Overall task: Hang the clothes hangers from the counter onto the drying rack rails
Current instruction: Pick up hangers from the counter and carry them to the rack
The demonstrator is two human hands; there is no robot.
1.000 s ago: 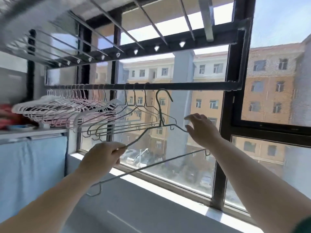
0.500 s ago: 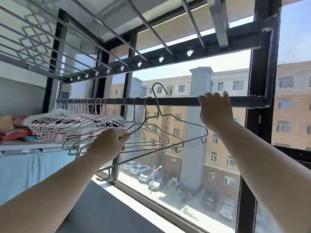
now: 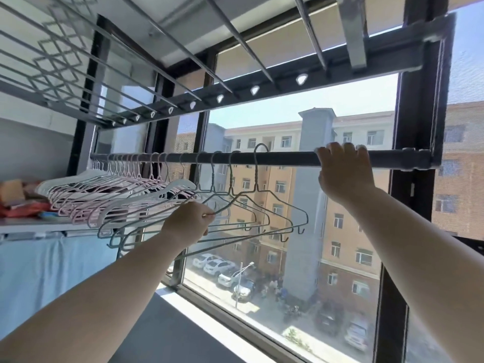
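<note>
Left hand (image 3: 188, 224) pinching wire hanger (image 3: 256, 176), right hand (image 3: 343, 174) gripping rail (image 3: 282, 158), grey counter (image 3: 170, 323) under window (image 3: 340, 106)

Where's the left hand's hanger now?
Head view, centre: wire hanger hooked at the dark rail, rightmost in the hanger row, left of the right hand; left hand pinches its shoulder.

Both your bare forearms reach up and forward: your left hand (image 3: 188, 224) is curled, thumb and fingertips pinching the wire hanger (image 3: 288, 203) at its shoulder, while your right hand (image 3: 343, 174), raised higher, hooks its fingers over the rail (image 3: 275, 158).
</note>
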